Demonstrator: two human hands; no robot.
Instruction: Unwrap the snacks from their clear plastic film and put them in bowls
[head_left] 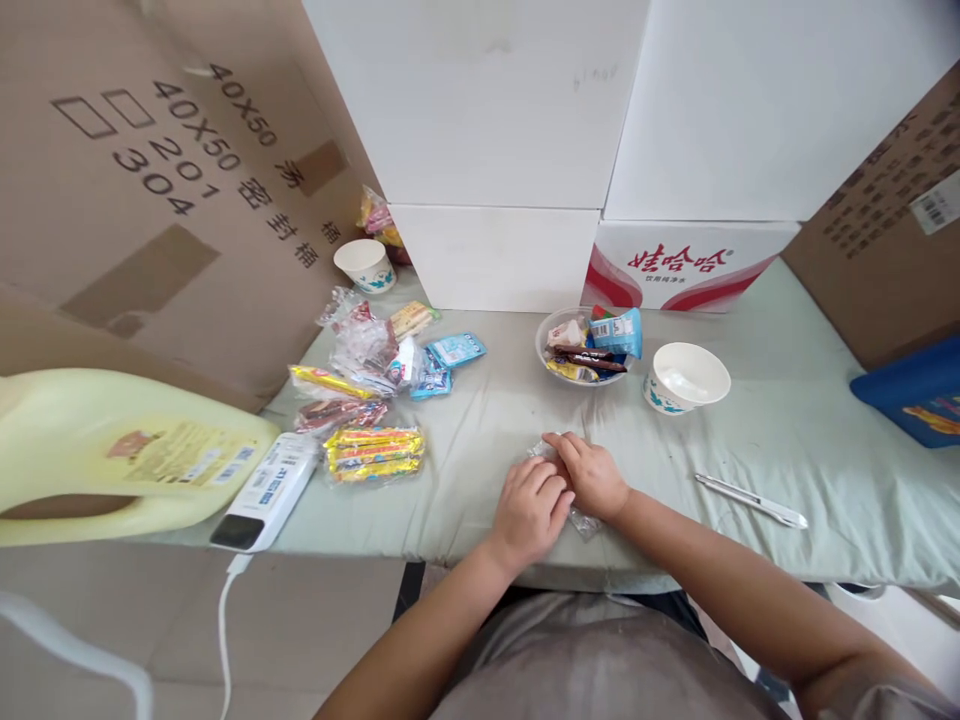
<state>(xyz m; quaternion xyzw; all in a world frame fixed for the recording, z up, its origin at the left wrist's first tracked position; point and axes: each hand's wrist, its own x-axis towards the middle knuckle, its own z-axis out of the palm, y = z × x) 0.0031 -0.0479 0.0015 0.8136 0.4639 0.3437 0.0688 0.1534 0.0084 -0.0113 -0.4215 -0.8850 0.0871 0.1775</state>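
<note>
Near the front edge of the cloth-covered table, my left hand point(531, 508) and my right hand point(592, 478) meet, fingers curled together over a clear plastic packet point(585, 523). Crinkled plastic shows above and below the fingers; what it contains is hidden. Beyond my hands stands a clear round bowl point(541, 348) filled with wrapped snacks, among them a light blue packet point(618, 331). A white paper bowl point(686, 378) with a blue-green print is to its right. Metal tongs point(750, 500) lie to the right of my right hand.
At left are yellow snack sticks point(375, 453), blue packets point(454, 350), bagged snacks point(364, 340) and another paper bowl point(366, 265). A yellow jug point(135, 440) and a white device point(268, 490) with a cable sit front left. White boxes point(495, 255) and cardboard point(187, 180) enclose the table.
</note>
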